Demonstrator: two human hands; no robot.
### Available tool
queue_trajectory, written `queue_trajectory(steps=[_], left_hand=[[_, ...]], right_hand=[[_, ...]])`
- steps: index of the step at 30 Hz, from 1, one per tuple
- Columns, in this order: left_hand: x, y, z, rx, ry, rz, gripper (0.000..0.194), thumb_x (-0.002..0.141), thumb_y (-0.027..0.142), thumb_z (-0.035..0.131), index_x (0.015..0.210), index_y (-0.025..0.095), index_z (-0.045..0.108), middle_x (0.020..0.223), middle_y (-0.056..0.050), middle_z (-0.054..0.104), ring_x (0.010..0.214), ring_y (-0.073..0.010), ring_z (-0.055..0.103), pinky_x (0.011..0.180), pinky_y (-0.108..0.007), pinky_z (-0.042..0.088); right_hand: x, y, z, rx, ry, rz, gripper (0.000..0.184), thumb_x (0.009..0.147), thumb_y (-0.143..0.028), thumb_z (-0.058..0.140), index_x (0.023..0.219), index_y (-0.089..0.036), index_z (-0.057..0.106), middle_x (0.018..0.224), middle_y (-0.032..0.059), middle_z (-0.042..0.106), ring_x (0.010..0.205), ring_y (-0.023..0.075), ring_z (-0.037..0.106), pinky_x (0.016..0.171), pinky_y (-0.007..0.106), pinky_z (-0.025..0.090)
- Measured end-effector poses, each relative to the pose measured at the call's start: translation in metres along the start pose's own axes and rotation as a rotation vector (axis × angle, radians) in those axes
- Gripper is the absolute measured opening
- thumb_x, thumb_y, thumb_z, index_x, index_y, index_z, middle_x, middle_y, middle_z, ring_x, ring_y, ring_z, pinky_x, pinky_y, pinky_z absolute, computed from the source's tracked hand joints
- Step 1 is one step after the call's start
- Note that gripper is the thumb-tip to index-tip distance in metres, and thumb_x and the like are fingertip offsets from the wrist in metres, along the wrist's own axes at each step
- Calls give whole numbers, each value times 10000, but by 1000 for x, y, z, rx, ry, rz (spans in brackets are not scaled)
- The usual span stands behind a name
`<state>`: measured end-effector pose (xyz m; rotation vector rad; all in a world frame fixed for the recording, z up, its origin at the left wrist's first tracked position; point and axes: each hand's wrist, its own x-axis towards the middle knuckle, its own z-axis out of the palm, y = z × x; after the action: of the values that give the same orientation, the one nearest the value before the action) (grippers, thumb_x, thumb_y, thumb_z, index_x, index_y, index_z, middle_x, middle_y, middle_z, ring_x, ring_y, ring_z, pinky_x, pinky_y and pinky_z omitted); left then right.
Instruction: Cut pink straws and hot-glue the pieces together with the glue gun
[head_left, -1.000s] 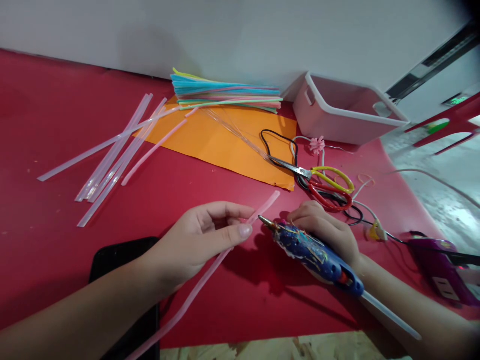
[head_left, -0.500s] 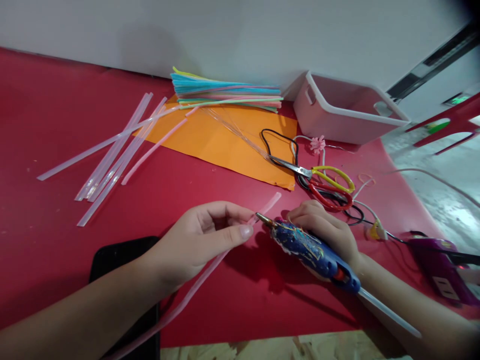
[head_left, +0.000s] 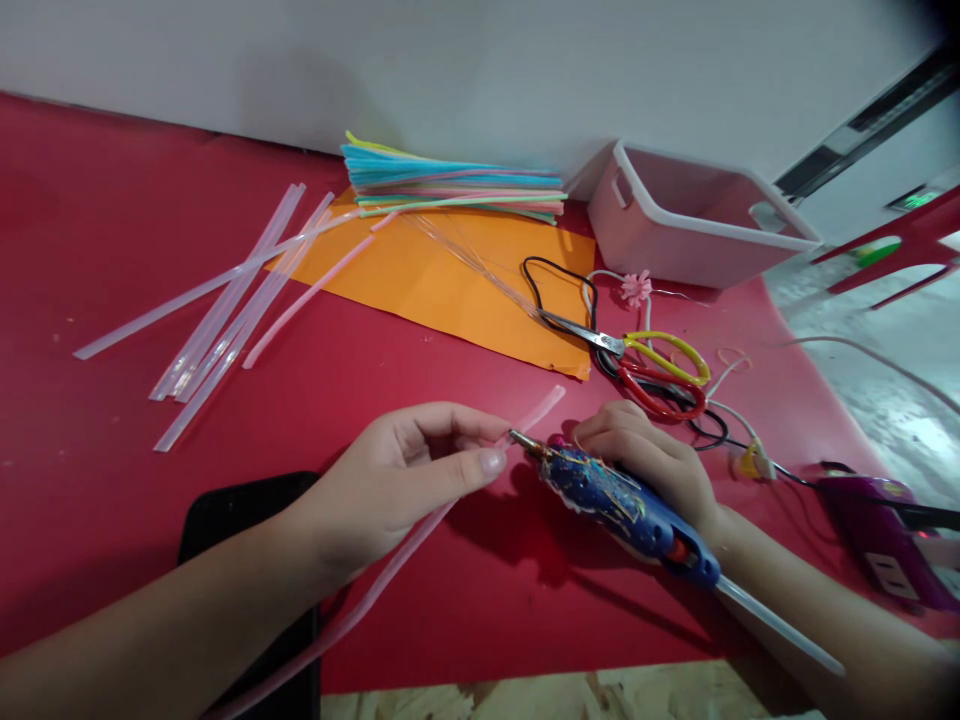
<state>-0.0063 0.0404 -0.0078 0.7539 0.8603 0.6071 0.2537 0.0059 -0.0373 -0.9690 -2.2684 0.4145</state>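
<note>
Between thumb and fingers, my left hand (head_left: 420,475) pinches a pale pink pipe cleaner (head_left: 397,565). One end of it sticks out to the upper right, and the rest trails down past my wrist to the lower left. My right hand (head_left: 660,460) is wrapped round a blue glue gun (head_left: 622,500) smeared with dried glue. A clear glue stick (head_left: 780,625) juts from its back end. The metal nozzle is at the pipe cleaner, just beside my left fingertips; whether it touches I cannot tell.
Scissors (head_left: 607,342) lie on orange paper (head_left: 450,290) and a tangle of cords. Behind are a bundle of coloured pipe cleaners (head_left: 450,180) and a pink bin (head_left: 675,225). Glue sticks (head_left: 225,310) lie left. A black phone-like object (head_left: 247,500) and purple power strip (head_left: 877,540) flank my arms.
Almost nothing differs. The glue gun's nozzle has shifted very slightly left along the pipe cleaner, while both hands keep their grip.
</note>
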Motion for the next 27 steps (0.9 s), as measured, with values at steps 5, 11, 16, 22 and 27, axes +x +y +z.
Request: queue_trajectory(steps=[5,11,16,22,27], left_hand=[[0,1,1,-20,-14,20,62,755,162,788,796,207,775,611,49,678,600,-81,612,750,-237,524],[-1,-1,-1,-1,7,10,99,750,197,812,839,235,792,729,44,730,612,-53,590,697,-177,502],[-1,-1,-1,28,30,4,126,748,214,813,872,227,796,691,35,709,609,-71,583,694,-196,505],[0,-1,0,7,14,2,102,751,183,796,844,224,792,662,40,693,606,-81,592,736,-232,512],[0,-1,0,7,21,-3,105,753,191,804,843,245,799,651,56,686,596,-60,568,702,-189,494]], right_hand=[[0,-1,0,-17,39,19,113,932,-310,567,1008,-228,581,873,75,664,820,226,648,757,392,499],[1,-2,-1,-27,54,-11,89,941,-284,553,1000,-224,582,865,77,667,829,226,655,749,379,501],[1,-2,1,-20,16,-13,129,943,-315,543,987,-209,602,877,75,690,826,214,667,781,374,497],[1,-3,0,-34,45,19,105,960,-322,528,1003,-237,571,852,71,660,805,222,651,750,393,491],[0,-1,1,-13,-9,-9,106,961,-293,523,1020,-216,567,889,82,654,852,223,642,781,397,487]])
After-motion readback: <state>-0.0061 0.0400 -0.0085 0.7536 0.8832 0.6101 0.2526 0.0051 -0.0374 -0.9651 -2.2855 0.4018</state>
